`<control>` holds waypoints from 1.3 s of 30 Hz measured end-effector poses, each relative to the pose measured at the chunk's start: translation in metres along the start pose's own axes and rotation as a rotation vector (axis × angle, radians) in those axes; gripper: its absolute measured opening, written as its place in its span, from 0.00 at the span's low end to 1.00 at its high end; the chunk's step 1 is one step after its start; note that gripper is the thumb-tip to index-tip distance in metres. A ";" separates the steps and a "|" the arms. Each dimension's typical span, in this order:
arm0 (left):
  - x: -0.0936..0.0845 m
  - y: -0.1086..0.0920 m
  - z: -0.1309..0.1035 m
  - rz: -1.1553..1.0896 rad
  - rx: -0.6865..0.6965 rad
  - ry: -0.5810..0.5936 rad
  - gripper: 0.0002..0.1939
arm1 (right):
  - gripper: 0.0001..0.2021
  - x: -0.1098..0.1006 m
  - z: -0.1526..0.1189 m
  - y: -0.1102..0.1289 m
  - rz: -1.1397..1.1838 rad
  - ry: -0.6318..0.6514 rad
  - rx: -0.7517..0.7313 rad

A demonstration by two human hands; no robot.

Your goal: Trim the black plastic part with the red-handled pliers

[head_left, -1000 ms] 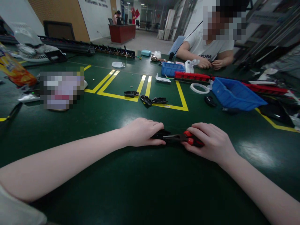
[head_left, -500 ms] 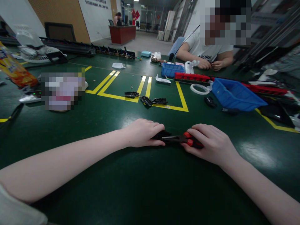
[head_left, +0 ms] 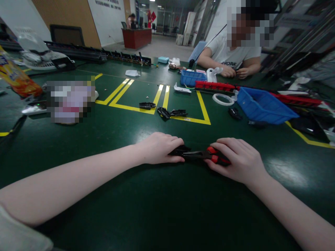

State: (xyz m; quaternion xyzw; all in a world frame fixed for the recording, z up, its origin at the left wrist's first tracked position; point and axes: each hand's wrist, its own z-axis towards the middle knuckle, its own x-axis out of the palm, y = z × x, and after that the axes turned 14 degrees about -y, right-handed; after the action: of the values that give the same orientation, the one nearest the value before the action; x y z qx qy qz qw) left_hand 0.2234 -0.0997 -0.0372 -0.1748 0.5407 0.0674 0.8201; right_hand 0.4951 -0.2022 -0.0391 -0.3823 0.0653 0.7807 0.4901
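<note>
Low over the green table (head_left: 167,202), my left hand (head_left: 161,148) pinches a small black plastic part (head_left: 180,150), mostly covered by my fingers. My right hand (head_left: 237,158) is wrapped round the red-and-black handles of needle-nose pliers (head_left: 199,155). The jaws point left and meet the black part at its right end; whether they grip it I cannot tell. Beyond my hands lie similar black parts, one at the left (head_left: 147,105) and two close together, a tilted one (head_left: 163,112) and a flatter one (head_left: 178,112).
At the right stands a blue bin (head_left: 264,106), with a white tape roll (head_left: 223,99) and a black piece (head_left: 235,113) beside it. A smaller blue bin (head_left: 193,78) and long red strips (head_left: 216,86) lie farther back. Across the table sits a person (head_left: 230,59). An orange package (head_left: 19,75) is at left.
The pliers and my right hand have shifted slightly to the right. My left hand keeps its place on the black plastic part.
</note>
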 end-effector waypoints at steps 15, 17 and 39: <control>0.001 0.001 0.000 -0.015 0.008 -0.012 0.18 | 0.15 0.000 0.003 0.004 -0.024 -0.034 -0.029; 0.001 0.001 0.000 -0.016 0.006 -0.012 0.18 | 0.15 0.001 0.003 0.004 -0.027 -0.035 -0.037; 0.001 0.001 0.000 -0.024 0.010 -0.026 0.18 | 0.14 0.001 0.001 -0.002 0.002 -0.038 -0.032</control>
State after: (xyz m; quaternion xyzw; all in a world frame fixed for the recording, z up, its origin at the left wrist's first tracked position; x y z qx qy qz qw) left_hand 0.2231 -0.0991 -0.0385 -0.1761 0.5280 0.0573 0.8288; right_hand 0.4956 -0.2001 -0.0383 -0.3751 0.0441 0.7893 0.4841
